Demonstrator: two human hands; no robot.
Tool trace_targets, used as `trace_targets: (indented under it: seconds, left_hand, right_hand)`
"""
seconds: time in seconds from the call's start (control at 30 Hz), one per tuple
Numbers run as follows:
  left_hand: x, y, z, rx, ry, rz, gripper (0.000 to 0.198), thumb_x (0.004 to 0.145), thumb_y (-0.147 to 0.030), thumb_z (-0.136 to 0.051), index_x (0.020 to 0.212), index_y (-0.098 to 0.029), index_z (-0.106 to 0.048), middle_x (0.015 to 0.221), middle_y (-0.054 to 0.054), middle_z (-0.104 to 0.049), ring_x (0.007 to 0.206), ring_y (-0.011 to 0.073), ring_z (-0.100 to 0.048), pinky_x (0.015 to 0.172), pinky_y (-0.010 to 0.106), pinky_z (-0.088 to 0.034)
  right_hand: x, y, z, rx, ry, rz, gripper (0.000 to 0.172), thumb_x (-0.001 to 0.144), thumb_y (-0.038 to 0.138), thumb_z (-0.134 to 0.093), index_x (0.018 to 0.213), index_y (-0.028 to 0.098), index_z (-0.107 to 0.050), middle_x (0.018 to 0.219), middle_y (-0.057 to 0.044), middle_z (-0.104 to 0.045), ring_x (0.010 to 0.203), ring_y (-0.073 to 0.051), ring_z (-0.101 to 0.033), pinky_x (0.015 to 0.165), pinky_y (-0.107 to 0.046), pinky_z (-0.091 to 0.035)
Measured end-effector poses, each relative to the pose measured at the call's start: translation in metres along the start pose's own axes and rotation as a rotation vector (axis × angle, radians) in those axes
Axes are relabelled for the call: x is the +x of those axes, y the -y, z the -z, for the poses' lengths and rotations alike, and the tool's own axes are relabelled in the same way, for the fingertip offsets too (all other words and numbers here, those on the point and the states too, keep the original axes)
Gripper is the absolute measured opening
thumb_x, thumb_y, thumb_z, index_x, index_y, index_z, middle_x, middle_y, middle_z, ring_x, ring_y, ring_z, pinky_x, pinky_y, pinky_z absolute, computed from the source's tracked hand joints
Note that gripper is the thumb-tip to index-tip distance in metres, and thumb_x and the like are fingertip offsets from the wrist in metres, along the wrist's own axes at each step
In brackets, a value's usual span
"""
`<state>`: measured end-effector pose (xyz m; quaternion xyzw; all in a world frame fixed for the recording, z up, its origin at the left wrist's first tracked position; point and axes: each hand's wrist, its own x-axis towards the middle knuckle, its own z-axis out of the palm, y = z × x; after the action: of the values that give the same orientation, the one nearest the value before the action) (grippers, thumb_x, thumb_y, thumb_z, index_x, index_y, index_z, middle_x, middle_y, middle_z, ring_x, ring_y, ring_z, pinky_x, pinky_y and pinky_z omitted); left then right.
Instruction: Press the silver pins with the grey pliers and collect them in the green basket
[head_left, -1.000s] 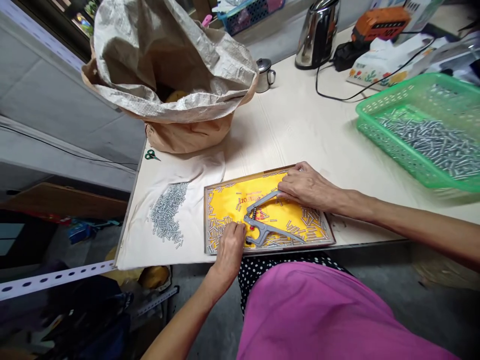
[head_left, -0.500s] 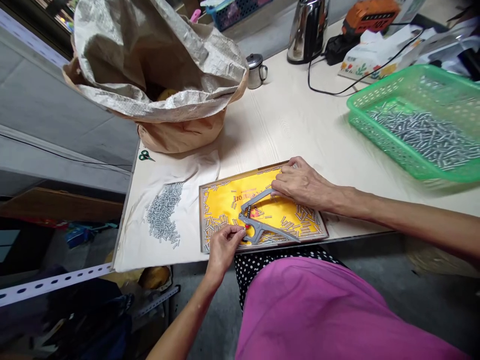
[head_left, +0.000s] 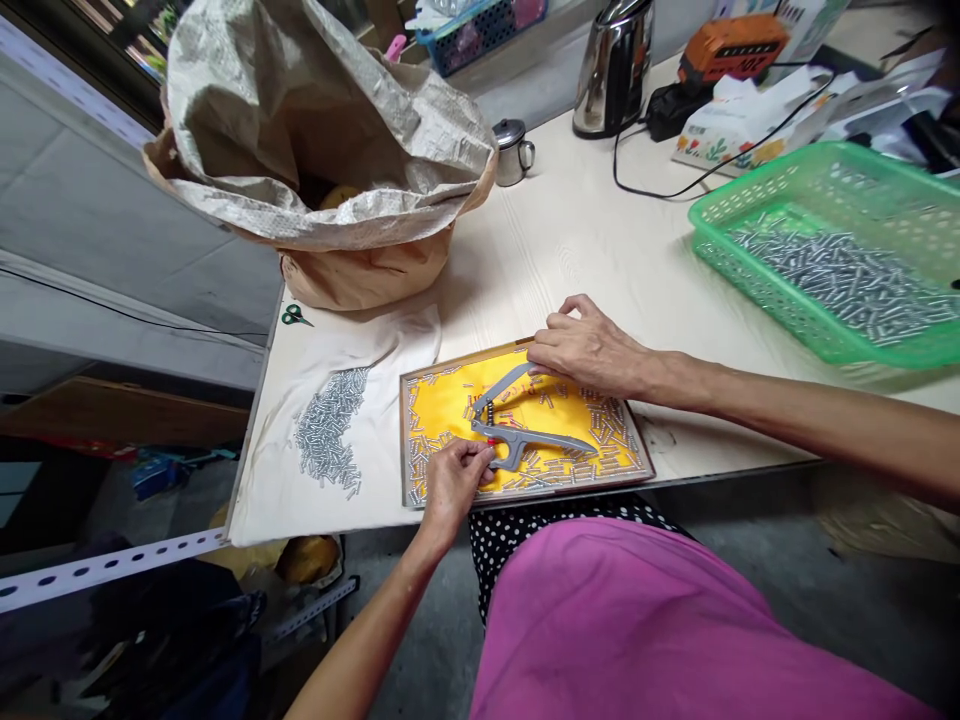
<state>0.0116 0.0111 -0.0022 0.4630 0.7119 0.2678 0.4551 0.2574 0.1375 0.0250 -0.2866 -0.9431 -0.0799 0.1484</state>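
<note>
A shallow yellow tray (head_left: 450,400) with several small metal pins lies at the table's near edge. A grey hand press tool (head_left: 525,440) rests on it, handles spread apart. My right hand (head_left: 589,350) grips the tool's upper handle, fingers curled round it. My left hand (head_left: 454,480) pinches at the tool's jaw beside a small red part; what sits between its fingertips is too small to name.
A heap of metal pins (head_left: 326,430) lies on a white cloth (head_left: 360,350) left of the tray. Behind stand a large sack (head_left: 322,150), green scissors (head_left: 296,316), a metal mug (head_left: 514,150) and a kettle (head_left: 611,65). A green basket (head_left: 720,205) of pins sits right.
My right hand has lifted the upper handle, spreading the tool wider. My left hand stays at the jaw. The view has shifted slightly.
</note>
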Motion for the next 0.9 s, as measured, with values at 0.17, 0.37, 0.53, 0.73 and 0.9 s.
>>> trace_targets:
  seconds: [0.17, 0.37, 0.53, 0.73, 0.9]
  left_hand:
    - [0.000, 0.003, -0.001, 0.042, 0.000, -0.023, 0.016, 0.079, -0.029, -0.068, 0.074, -0.014, -0.068, 0.055, 0.001, -0.066, 0.051, 0.0130, -0.066, 0.051, 0.018, -0.048]
    - [-0.004, 0.003, -0.002, 0.029, -0.015, -0.054, 0.017, 0.078, -0.031, -0.068, 0.074, -0.014, -0.068, 0.061, 0.001, -0.067, 0.053, 0.0134, -0.067, 0.052, 0.019, -0.049]
    - [-0.006, 0.006, -0.002, 0.026, -0.024, -0.104, 0.019, 0.078, -0.033, -0.068, 0.074, -0.014, -0.069, 0.068, 0.002, -0.067, 0.055, 0.0136, -0.067, 0.053, 0.020, -0.050]
    - [-0.008, 0.009, -0.002, 0.026, -0.034, -0.130, 0.025, 0.078, -0.039, -0.068, 0.075, -0.014, -0.070, 0.075, 0.003, -0.066, 0.055, 0.0122, -0.066, 0.052, 0.020, -0.050]
    - [-0.012, 0.003, -0.002, 0.039, -0.047, -0.104, 0.024, 0.076, -0.037, -0.069, 0.075, -0.014, -0.072, 0.077, 0.003, -0.067, 0.054, 0.0113, -0.065, 0.052, 0.020, -0.049]
  right_hand:
    - [-0.001, 0.010, -0.004, -0.049, -0.003, -0.051, 0.032, 0.103, 0.033, -0.035, 0.097, 0.018, -0.063, 0.082, -0.005, -0.064, 0.080, -0.019, -0.043, 0.081, -0.038, -0.021]
    - [-0.016, 0.031, 0.001, -0.012, 0.065, -0.105, 0.081, 0.083, 0.083, -0.034, 0.120, 0.016, -0.058, 0.101, -0.013, -0.060, 0.092, -0.026, -0.041, 0.082, -0.040, -0.023]
    - [-0.030, 0.044, 0.000, 0.020, 0.100, -0.155, 0.109, 0.074, 0.093, -0.028, 0.141, 0.008, -0.042, 0.110, -0.017, -0.056, 0.096, -0.030, -0.040, 0.087, -0.043, -0.025]
    - [-0.043, 0.058, -0.009, 0.032, 0.114, -0.154, 0.113, 0.072, 0.090, -0.041, 0.148, 0.007, -0.032, 0.111, -0.016, -0.056, 0.098, -0.030, -0.042, 0.093, -0.047, -0.025]
    - [-0.044, 0.063, -0.008, 0.016, 0.111, -0.180, 0.102, 0.076, 0.076, -0.051, 0.148, 0.008, -0.030, 0.112, -0.016, -0.057, 0.099, -0.031, -0.043, 0.090, -0.047, -0.026]
